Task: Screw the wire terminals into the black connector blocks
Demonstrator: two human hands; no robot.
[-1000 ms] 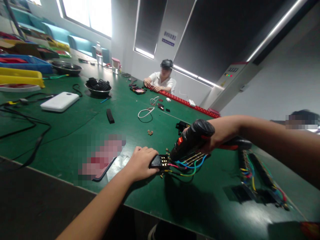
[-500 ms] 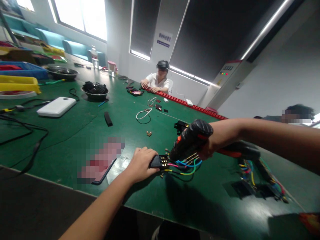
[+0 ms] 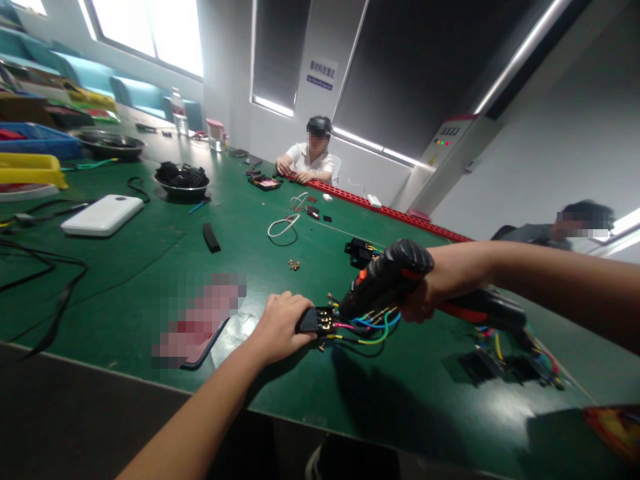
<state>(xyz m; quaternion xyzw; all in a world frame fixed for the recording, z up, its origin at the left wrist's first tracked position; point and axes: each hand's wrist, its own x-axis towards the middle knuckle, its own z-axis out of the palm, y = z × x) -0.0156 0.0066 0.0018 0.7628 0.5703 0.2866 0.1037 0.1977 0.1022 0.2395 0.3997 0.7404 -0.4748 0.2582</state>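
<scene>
My left hand (image 3: pixel 286 325) is closed on a black terminal block (image 3: pixel 325 321) with brass contacts, pressing it to the green table. From the block's right side run blue, red and yellow-green wires (image 3: pixel 383 337). In my right hand (image 3: pixel 433 287) is a black and orange power screwdriver (image 3: pixel 387 270), its nose pointing down and left at the block. The tool hides its own tip, so contact with a screw cannot be seen. Loose brass screws lie beside the block, and a small pile of brass screws (image 3: pixel 294 265) sits farther back.
Another wired black block (image 3: pixel 361 252) lies behind the tool; more wired blocks (image 3: pixel 515 363) are at right. A phone (image 3: pixel 205 323) lies left of my hand. Farther left are a white power bank (image 3: pixel 103 215) and a bowl of black parts (image 3: pixel 183 180). A person (image 3: pixel 313 157) sits across.
The view has shifted slightly. The screwdriver tilts a little more toward horizontal, its nose still at the block. My left hand stays on the block.
</scene>
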